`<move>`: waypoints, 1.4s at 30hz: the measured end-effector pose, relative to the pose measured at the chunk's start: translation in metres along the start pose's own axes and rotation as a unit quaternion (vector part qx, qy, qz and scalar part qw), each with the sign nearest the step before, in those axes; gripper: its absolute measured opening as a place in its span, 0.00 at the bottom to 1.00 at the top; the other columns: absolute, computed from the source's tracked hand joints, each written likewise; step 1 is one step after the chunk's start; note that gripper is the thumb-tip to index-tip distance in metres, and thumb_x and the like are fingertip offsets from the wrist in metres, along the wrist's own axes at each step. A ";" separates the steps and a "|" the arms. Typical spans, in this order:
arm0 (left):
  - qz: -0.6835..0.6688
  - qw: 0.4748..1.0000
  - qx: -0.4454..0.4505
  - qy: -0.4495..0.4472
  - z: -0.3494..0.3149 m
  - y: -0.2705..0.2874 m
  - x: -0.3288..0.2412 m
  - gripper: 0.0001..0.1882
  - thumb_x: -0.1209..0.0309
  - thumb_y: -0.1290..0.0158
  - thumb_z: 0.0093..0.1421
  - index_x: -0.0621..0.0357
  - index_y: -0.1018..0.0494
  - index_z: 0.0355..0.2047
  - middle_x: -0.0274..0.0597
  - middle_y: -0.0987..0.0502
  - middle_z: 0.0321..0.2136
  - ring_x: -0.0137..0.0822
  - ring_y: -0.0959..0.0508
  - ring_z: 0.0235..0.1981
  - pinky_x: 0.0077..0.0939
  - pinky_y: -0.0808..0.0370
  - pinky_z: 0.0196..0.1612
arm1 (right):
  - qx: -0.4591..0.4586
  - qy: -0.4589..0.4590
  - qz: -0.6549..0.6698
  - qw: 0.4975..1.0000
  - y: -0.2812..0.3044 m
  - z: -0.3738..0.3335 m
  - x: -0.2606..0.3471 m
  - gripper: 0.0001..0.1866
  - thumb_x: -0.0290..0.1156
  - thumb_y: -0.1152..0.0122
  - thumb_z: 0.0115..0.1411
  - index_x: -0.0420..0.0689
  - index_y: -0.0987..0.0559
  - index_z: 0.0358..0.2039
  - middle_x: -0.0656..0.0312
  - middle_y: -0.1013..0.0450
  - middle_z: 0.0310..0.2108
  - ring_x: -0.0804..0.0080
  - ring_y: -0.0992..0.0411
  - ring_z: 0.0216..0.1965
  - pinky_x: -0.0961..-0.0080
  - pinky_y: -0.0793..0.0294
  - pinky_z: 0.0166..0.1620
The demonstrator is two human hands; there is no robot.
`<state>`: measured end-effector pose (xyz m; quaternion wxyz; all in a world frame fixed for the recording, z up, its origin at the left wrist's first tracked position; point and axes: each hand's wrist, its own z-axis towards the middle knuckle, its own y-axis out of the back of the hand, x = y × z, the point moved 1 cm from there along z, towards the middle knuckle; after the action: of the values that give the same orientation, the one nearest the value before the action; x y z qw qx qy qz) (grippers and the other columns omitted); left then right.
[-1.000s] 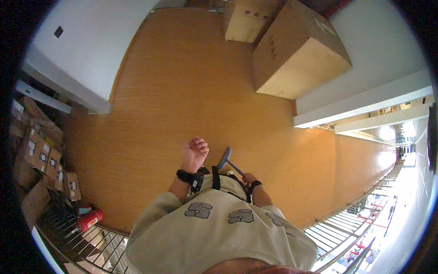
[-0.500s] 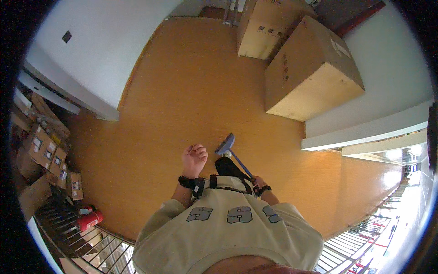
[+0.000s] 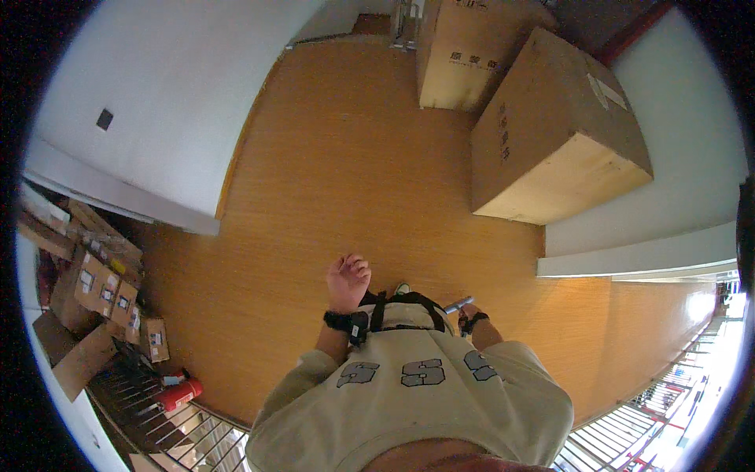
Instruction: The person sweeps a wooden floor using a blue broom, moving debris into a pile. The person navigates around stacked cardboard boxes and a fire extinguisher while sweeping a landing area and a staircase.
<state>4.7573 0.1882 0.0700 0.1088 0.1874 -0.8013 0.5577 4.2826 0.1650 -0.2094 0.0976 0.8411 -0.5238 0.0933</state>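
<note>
Over brown floor (image 3: 354, 173), brush (image 3: 459, 304) in right hand (image 3: 466, 314)

Your strongest light comes from the right, where white glare washes out the view past the railing (image 3: 609, 436) and the far floor (image 3: 338, 181) shines. The cartons (image 3: 102, 291) on your left sit dimmer. Grain speckles the dark rim, the fisheye bends the wall (image 3: 181, 86) edges, and the brush (image 3: 459, 304) in your right hand (image 3: 465, 315) looks soft.

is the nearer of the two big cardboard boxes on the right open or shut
Shut: the nearer carton has a flat top with no flap standing up, and a pale strip lies on it.
</note>
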 end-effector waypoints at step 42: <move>-0.024 0.998 0.016 -0.062 0.428 -0.252 -0.294 0.09 0.68 0.61 0.61 0.58 0.33 0.31 0.32 0.37 0.25 0.30 0.39 0.26 0.25 0.40 0.29 | 0.046 0.046 -0.007 0.998 -0.172 0.186 0.586 0.13 0.37 0.52 0.63 0.47 0.32 0.22 0.68 0.41 0.13 0.76 0.45 0.14 0.76 0.44 0.17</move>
<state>5.1445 -0.2364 0.0206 0.0693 0.2427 -0.7928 0.5548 4.7015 -0.3154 -0.2485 0.0832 0.8430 -0.5084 0.1548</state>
